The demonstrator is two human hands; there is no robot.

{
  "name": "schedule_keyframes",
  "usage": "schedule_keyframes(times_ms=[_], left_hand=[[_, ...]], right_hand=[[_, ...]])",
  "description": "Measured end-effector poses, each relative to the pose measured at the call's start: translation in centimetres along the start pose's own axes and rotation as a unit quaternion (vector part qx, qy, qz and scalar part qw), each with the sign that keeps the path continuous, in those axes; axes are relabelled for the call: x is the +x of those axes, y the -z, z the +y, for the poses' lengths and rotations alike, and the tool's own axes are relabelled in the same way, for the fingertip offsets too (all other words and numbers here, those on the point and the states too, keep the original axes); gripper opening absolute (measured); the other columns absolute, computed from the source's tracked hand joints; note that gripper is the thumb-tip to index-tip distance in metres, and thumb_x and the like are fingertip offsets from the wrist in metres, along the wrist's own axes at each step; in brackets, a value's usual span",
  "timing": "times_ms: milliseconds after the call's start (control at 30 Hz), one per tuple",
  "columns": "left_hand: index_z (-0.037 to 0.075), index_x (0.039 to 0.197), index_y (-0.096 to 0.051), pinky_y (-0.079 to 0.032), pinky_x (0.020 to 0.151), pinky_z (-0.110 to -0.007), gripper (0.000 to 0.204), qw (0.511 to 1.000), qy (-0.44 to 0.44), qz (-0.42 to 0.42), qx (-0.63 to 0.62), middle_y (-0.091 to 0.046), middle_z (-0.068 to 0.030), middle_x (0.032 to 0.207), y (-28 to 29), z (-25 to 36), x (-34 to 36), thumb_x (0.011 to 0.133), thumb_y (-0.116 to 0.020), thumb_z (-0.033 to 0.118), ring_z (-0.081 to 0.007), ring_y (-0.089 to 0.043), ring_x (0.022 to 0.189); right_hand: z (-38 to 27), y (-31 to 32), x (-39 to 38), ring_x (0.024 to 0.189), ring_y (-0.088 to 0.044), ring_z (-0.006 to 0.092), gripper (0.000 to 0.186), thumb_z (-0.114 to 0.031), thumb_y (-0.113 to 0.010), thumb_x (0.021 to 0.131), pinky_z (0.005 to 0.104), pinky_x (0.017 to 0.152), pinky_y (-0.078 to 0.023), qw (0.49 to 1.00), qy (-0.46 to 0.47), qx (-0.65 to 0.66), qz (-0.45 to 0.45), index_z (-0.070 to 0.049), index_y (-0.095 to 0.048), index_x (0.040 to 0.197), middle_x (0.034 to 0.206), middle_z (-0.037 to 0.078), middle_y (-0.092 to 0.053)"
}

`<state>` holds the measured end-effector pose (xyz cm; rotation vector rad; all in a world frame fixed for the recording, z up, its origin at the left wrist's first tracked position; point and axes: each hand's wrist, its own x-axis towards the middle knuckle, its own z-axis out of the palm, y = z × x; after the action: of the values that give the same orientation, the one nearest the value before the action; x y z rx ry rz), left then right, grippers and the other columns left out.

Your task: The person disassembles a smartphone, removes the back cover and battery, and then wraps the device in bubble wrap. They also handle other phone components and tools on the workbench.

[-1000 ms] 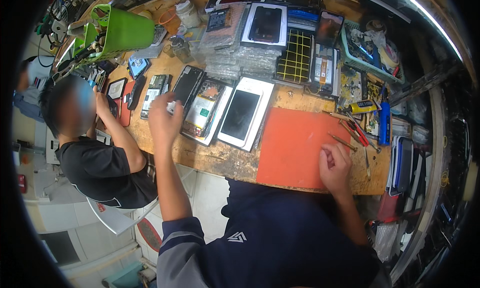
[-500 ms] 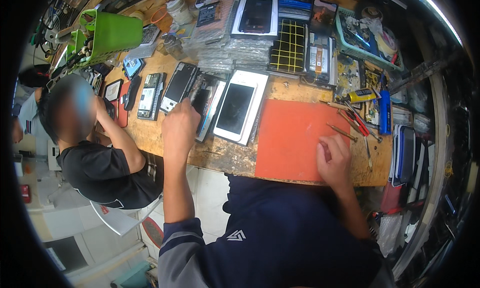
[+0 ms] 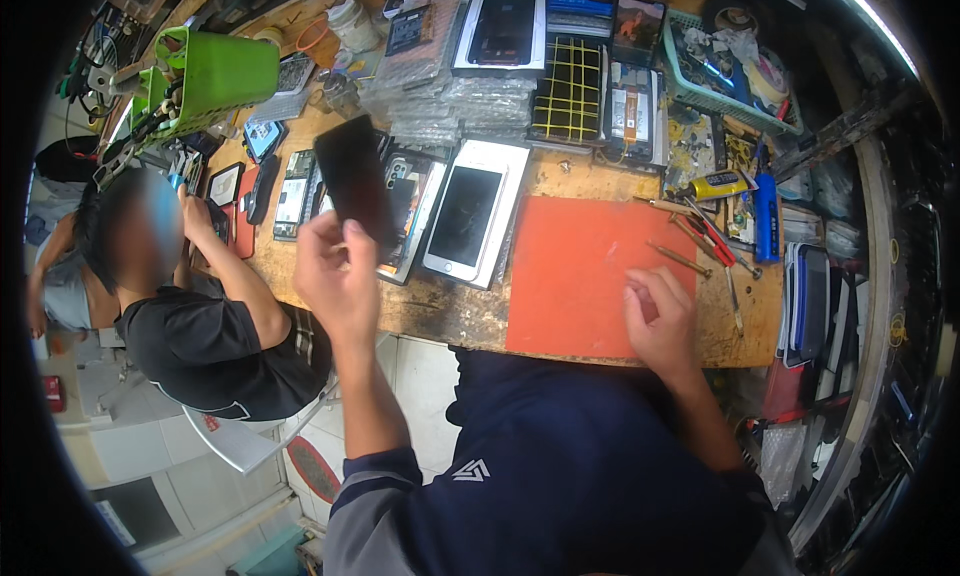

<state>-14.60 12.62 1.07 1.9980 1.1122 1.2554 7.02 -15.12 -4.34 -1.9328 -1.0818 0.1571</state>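
Left hand (image 3: 335, 276) was raised above the front edge of the wooden surface (image 3: 440, 311), fingers pinched on the lower end of a flat black phone screen panel (image 3: 355, 181), which stood tilted up and away from the person, hanging over the row of opened phones. Right hand (image 3: 660, 316) rested on the near right corner of the orange work mat (image 3: 580, 266), fingers curled in loosely, palm down; could not tell if anything small was under it. Just left of the mat lay a white phone (image 3: 472, 221) face up, touching a dark opened phone (image 3: 405, 211) partly hidden behind the lifted panel. A red-handled tool (image 3: 712, 244) and thin screwdrivers (image 3: 680, 259) lay right of the mat, near a yellow tube (image 3: 718, 184) and a blue tool (image 3: 767, 216). Farther back: a yellow-gridded black tray (image 3: 572, 91), a white box with a dark phone in it (image 3: 503, 31), a teal basket (image 3: 745, 101) of clutter. A green bin (image 3: 215, 71) sat at the far left corner. Another person in a black shirt (image 3: 205, 351) sat at the left side of the surface, arm up on it, well apart from the left hand.
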Motion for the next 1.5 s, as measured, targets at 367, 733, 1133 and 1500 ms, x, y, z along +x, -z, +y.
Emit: schedule_keyframes(times_ms=[367, 733, 1133, 1500], left_hand=[[-0.001, 0.121, -0.057, -0.052, 0.077, -0.024, 0.021, 0.863, 0.129, -0.308, -0.378, -0.063, -0.0059, 0.104, -8.2, 7.8, -11.7, 0.104, -0.068, 0.001, -0.0078, -0.061, 0.089], [-0.004, 0.12, -0.064, -0.055, 0.089, -0.027, 0.024, 0.867, 0.114, -0.325, -0.361, -0.064, -0.0077, 0.114, -7.3, 9.1, -10.5, 0.099, -0.074, 0.002, -0.0128, -0.064, 0.102], [-0.006, 0.118, -0.063, -0.061, 0.088, -0.029, 0.024, 0.871, 0.104, -0.318, -0.359, -0.064, -0.0105, 0.115, -7.3, 8.7, -10.7, 0.097, -0.075, -0.001, -0.0153, -0.069, 0.102], [-0.007, 0.118, -0.063, -0.064, 0.087, -0.03, 0.025, 0.868, 0.103, -0.32, -0.366, -0.064, -0.0122, 0.115, -7.5, 8.5, -10.7, 0.097, -0.075, -0.002, -0.0166, -0.071, 0.101]], right_hand=[[-3.6, -1.6, 2.0, 0.138, -0.053, 0.0321, 0.085, -0.011, -0.079, 0.089, 0.0432, 0.116, -0.042, 0.959, -0.003, 0.275, -0.066, 0.001, -0.035, 0.16, 0.147, 0.023, -0.05], [-3.2, -0.7, 1.4, 0.146, -0.046, 0.0233, 0.08, -0.01, -0.068, 0.097, 0.0397, 0.123, -0.035, 0.823, -0.095, 0.535, -0.163, 0.004, -0.026, 0.163, 0.155, 0.017, -0.046], [-3.0, -0.9, 1.3, 0.144, -0.048, 0.0222, 0.08, -0.01, -0.069, 0.097, 0.0383, 0.121, -0.037, 0.821, -0.098, 0.535, -0.172, 0.005, -0.027, 0.163, 0.153, 0.016, -0.048], [-2.4, -1.0, 1.4, 0.148, -0.045, 0.0276, 0.083, -0.016, -0.073, 0.098, 0.0443, 0.124, -0.036, 0.827, -0.086, 0.524, -0.183, 0.001, -0.026, 0.165, 0.158, 0.017, -0.043]])
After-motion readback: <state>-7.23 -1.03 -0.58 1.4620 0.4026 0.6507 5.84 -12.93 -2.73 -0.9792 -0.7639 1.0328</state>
